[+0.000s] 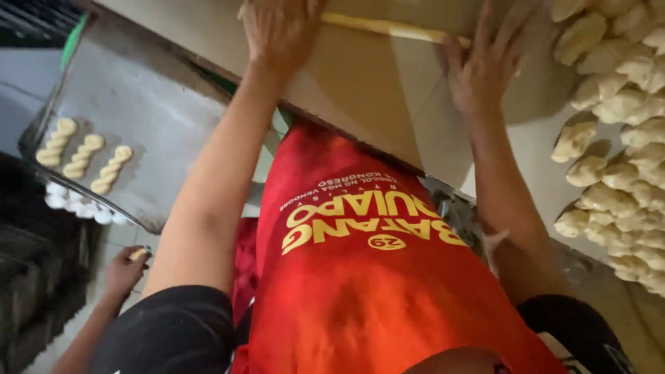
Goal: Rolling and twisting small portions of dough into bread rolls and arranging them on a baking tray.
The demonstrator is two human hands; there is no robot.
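A thin pale dough rope [395,28] lies across the light work table [360,90] at the top of the view. My left hand [280,31] lies palm-down over the rope's left end. My right hand [485,66] rests flat with spread fingers on its right end. Neither hand grips anything. My red shirt with yellow print [360,277] fills the middle of the view below the table edge.
A heap of several small dough lumps [616,138] covers the table at the right. A metal baking tray [159,118] at the left carries three twisted dough pieces [83,156]. Another person's hand [125,270] at lower left holds a bit of dough.
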